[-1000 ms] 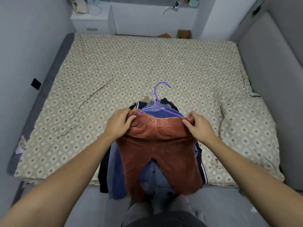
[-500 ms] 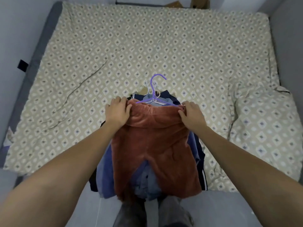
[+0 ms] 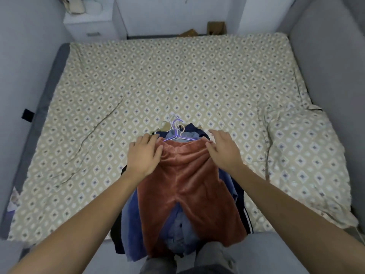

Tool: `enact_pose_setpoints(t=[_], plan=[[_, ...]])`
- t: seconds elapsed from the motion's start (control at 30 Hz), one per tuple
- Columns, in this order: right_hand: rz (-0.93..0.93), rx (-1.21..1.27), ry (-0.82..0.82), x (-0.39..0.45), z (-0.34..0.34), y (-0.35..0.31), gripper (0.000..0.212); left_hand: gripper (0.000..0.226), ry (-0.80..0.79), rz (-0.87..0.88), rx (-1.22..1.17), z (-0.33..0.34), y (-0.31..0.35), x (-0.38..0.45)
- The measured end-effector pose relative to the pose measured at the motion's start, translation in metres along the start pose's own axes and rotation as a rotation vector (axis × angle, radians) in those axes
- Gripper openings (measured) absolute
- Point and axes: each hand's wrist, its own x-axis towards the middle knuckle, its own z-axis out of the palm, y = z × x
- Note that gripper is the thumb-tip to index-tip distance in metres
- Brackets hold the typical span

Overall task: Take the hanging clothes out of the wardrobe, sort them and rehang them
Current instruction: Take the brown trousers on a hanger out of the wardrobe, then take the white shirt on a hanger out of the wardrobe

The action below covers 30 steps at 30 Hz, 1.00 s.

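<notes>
**Both hands flat on rust trousers, lower centre**

Pile of clothes on hangers lies at the near edge of the bed with the beige diamond-patterned cover (image 3: 138, 80), lower centre of frame. Top item: rust-brown velvety trousers (image 3: 189, 186), waistband pointing away, legs hanging off the bed edge. Underneath: blue garments (image 3: 132, 220) and a dark navy jacket with white stripes (image 3: 245, 212). Purple plastic hanger (image 3: 177, 133) sticks out above the waistband, other hooks beside it. Left hand (image 3: 144, 155): fingers spread, palm down on waistband's left corner, gripping nothing. Right hand (image 3: 223, 149): fingers loosely spread over the right corner, holding nothing. White bedside cabinet (image 3: 88, 26) upper left.
</notes>
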Motion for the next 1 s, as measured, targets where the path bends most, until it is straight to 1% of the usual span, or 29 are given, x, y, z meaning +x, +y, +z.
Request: enact_pose_setpoints(t=[0.1,0.27,0.33,0.47,0.53,0.6,0.8,0.9,1.0], plan=[[0.024,-0.027,0.141,-0.041,-0.023,-0.013,0.046,0.057,0.039,0.191,0.034,-0.021,0.015,-0.006],[0.224,-0.011,0.398,-0.146,-0.051,-0.025,0.049,0.062,0.038,0.487,0.018,-0.05,0.047,-0.026],[0.306,-0.03,0.462,-0.194,-0.055,-0.028,0.049,0.061,0.046,0.6,0.018,-0.061,0.066,-0.04],[0.456,-0.095,0.572,-0.291,-0.066,-0.026,0.051,0.058,0.057,0.832,-0.012,-0.076,0.131,-0.076],[0.586,-0.122,0.659,-0.356,-0.073,-0.024,0.052,0.059,0.044,0.985,-0.013,-0.077,0.18,-0.11],[0.631,-0.134,0.699,-0.393,-0.08,-0.027,0.054,0.059,0.051,1.061,-0.029,-0.074,0.21,-0.127],[1.005,-0.2,0.909,-0.61,-0.083,-0.03,0.059,0.058,0.031,1.505,-0.073,-0.065,0.364,-0.284],[1.18,-0.224,0.972,-0.709,-0.067,-0.043,0.06,0.06,0.002,1.687,-0.077,-0.05,0.418,-0.378],[1.307,-0.248,1.057,-0.8,-0.045,-0.062,0.057,0.06,-0.049,1.846,-0.103,-0.037,0.454,-0.477]])
